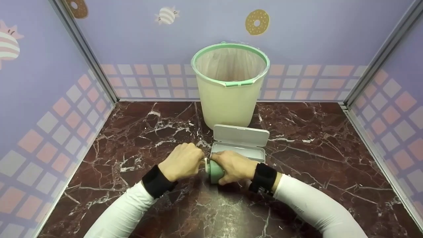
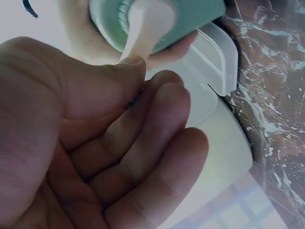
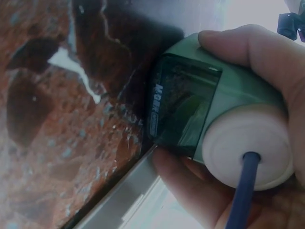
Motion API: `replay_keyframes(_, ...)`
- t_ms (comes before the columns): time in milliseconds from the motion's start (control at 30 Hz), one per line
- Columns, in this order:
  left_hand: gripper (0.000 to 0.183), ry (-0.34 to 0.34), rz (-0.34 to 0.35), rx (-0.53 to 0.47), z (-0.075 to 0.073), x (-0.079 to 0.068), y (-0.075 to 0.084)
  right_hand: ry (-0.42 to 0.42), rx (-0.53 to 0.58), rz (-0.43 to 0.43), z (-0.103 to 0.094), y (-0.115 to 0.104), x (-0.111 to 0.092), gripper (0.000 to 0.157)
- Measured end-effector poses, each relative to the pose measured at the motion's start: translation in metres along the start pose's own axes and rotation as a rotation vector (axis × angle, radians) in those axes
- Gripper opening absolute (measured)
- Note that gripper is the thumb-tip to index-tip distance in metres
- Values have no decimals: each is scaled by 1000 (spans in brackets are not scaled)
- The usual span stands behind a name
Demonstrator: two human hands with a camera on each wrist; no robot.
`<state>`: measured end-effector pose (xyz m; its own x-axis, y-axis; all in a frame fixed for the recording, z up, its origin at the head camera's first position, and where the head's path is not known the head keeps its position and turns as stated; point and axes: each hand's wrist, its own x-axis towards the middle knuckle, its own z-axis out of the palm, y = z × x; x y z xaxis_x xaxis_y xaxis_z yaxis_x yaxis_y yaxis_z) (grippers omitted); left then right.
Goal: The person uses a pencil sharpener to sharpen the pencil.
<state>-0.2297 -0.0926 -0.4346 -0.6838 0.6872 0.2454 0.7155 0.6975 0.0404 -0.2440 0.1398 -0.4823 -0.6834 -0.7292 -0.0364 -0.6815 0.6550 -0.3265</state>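
Observation:
A green crank pencil sharpener [image 1: 216,172] lies in front of me, gripped at its body by my right hand [image 1: 237,165]. My left hand [image 1: 182,161] pinches the sharpener's pale crank handle [image 2: 141,33] between thumb and index finger, its other fingers curled loosely. In the right wrist view, a blue pencil [image 3: 244,191] sticks out of the hole in the round white face [image 3: 228,143]. The see-through shavings drawer [image 3: 183,105] shows beside it. Right behind the sharpener, a white pencil case [image 1: 241,136] stands with its lid up; my right hand partly covers its tray.
At the back, against the patterned wall [image 1: 304,39], stands a tall cream waste bin [image 1: 228,102] with a green rim and a clear liner. The dark red marble-look tabletop [image 1: 310,138] has walls on its left and right sides.

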Motion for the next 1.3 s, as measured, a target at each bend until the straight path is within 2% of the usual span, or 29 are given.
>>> replay_keyframes(133, 30, 14, 28, 44, -3, -5, 5, 12, -28, -23, 0, -2, 0, 66)
replay_keyframes(233, 26, 21, 52, 96, -5, -8, 10, 9, -20, -9, 0, -3, 1, 62)
replay_keyframes(367, 21, -10, 92, 104, -6, -14, 19, -3, 28, 26, 0, -3, 1, 55)
replay_keyframes(533, 21, -58, 127, 86, 5, -23, 30, 19, 20, 29, -1, -3, 0, 53)
replay_keyframes(700, 23, -104, 93, 78, 19, -22, 31, 35, -16, 16, 0, -2, 1, 56)
replay_keyframes(933, 25, -226, 28, -73, 27, -11, 17, 38, -14, 24, 0, -3, 3, 57)
replay_keyframes(1167, 18, -367, -41, -301, 38, -4, -3, 32, -24, 15, -2, -5, 4, 57)
replay_keyframes(1300, 19, -438, -89, -362, 40, -2, -8, 23, -39, 18, -2, -5, 3, 57)
